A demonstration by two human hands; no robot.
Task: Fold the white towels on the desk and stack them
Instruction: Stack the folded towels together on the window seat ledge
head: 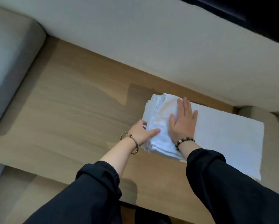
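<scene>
The folded towels (158,115) lie beside a flat towel (232,143) near the desk's (71,110) right edge; the right hand (183,122) presses them flat-palmed and the left hand (140,131) grips their side.

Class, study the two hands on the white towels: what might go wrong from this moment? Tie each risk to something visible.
1. The folded stack looks rumpled and uneven along its left side, where the left hand grips it; the flat right hand may press creases in.
2. The spread towel seems to reach the near edge of the desk, so a tug might drag it off.
</scene>
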